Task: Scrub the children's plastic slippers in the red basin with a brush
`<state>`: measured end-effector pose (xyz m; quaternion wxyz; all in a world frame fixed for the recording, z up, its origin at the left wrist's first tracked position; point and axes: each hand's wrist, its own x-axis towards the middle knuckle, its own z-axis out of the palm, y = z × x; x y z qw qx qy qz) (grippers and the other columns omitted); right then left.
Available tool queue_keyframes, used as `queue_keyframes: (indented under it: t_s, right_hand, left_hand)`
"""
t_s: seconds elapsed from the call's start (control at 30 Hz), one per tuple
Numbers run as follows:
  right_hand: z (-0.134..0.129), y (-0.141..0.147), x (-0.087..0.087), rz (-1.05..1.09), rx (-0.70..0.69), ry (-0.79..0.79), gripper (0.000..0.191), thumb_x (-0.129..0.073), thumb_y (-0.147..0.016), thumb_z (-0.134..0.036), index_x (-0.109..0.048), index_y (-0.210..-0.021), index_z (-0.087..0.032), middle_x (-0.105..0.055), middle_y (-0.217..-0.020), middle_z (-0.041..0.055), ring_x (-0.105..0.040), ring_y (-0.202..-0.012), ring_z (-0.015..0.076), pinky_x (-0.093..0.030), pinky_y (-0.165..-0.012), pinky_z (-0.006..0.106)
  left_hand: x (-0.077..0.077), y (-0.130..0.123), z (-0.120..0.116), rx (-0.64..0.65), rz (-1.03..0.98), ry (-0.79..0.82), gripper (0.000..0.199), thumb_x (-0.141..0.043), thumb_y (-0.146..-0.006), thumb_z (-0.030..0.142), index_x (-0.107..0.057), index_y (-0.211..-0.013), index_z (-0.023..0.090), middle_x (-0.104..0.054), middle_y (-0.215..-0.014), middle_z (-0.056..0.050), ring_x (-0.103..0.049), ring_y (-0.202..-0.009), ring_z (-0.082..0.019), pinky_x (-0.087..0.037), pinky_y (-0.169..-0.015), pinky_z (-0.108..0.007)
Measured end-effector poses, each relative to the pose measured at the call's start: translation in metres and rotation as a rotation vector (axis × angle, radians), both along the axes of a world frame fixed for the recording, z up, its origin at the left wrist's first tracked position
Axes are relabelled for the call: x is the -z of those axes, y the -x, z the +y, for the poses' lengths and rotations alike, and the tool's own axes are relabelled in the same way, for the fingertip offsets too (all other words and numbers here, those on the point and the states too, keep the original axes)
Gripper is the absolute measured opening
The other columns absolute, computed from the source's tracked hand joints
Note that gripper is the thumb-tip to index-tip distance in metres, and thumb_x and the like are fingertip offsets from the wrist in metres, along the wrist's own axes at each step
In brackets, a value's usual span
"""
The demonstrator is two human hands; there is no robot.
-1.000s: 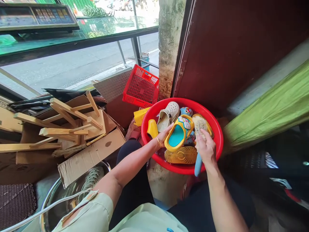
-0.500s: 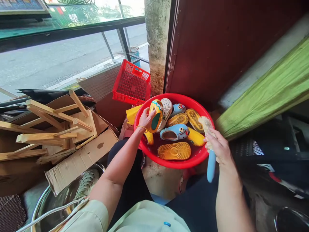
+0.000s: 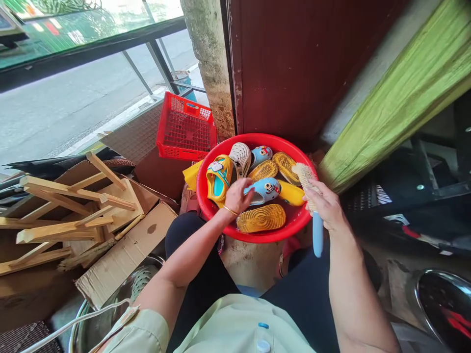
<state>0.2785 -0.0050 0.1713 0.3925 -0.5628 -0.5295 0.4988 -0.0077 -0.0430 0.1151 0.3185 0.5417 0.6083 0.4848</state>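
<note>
My right hand (image 3: 326, 206) is shut on a scrubbing brush (image 3: 316, 230) with a pale blue handle, its bristles (image 3: 303, 177) pointing up over the basin's right rim. My left hand (image 3: 237, 196) is inside the red plastic basin, its fingers closing on the edge of a blue cartoon clog (image 3: 265, 191). The basin's rim (image 3: 253, 237) surrounds shallow water and wet footwear. A yellow slipper with a teal insole (image 3: 219, 176) leans at the left, beside a white clog (image 3: 241, 159). A yellow shoe (image 3: 290, 192) and a ribbed yellow sole (image 3: 261, 218) lie nearby.
A red plastic crate (image 3: 186, 130) and cardboard with wooden slats (image 3: 73, 206) stand to the left. A steel basin (image 3: 114, 299) sits low left, another (image 3: 445, 304) low right. A dark red door (image 3: 294, 63), concrete pillar (image 3: 209, 63) and green cloth (image 3: 397, 108) rise behind.
The yellow slipper has left my left hand and now lies in the basin, while that hand has moved onto the blue clog. My right hand still holds the brush, and the view has shifted.
</note>
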Motion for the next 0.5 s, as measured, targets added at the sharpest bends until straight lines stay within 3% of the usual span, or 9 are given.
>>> queue_keyframes:
  t_s: [0.07,0.2,0.33,0.5]
  right_hand:
    - [-0.001,0.003,-0.001,0.019,0.005,0.002,0.081,-0.078,-0.073,-0.061,-0.062,-0.140,-0.018,-0.069,-0.071,0.0007,-0.055,-0.047,0.0118,-0.043,-0.042,0.023]
    - [-0.006,0.010,-0.004,0.032,-0.003,0.027,0.080,-0.077,-0.073,-0.060,-0.062,-0.139,-0.018,-0.068,-0.071,0.0001,-0.056,-0.047,0.0117,-0.041,-0.040,0.021]
    - [-0.007,0.014,0.003,0.015,-0.021,0.050,0.079,-0.076,-0.073,-0.059,-0.062,-0.139,-0.017,-0.067,-0.068,-0.0006,-0.056,-0.047,0.0123,-0.041,-0.040,0.021]
    - [0.006,0.028,0.033,-0.118,-0.097,0.062,0.066,-0.070,-0.080,-0.056,-0.065,-0.135,-0.019,-0.073,-0.081,0.0044,-0.067,-0.064,0.0178,-0.050,-0.046,0.024]
  left_hand:
    - [0.021,-0.022,0.005,0.049,-0.156,0.200,0.011,-0.077,-0.076,0.029,-0.073,-0.086,0.025,-0.072,-0.089,-0.008,-0.066,-0.104,-0.029,-0.049,-0.102,-0.039]
    - [0.054,-0.044,0.023,-0.128,-0.519,0.536,0.015,-0.080,-0.071,0.021,-0.066,-0.065,0.021,-0.066,-0.069,-0.004,-0.067,-0.084,-0.023,-0.055,-0.083,-0.032]
    - [0.067,-0.046,0.032,-0.184,-0.673,0.613,0.014,-0.078,-0.074,0.023,-0.065,-0.070,0.019,-0.067,-0.070,-0.004,-0.067,-0.077,-0.020,-0.055,-0.072,-0.029]
    - [0.075,-0.042,0.033,-0.123,-0.879,0.647,0.023,-0.077,-0.081,0.037,-0.066,-0.088,0.018,-0.072,-0.082,-0.007,-0.069,-0.080,-0.020,-0.053,-0.069,-0.028]
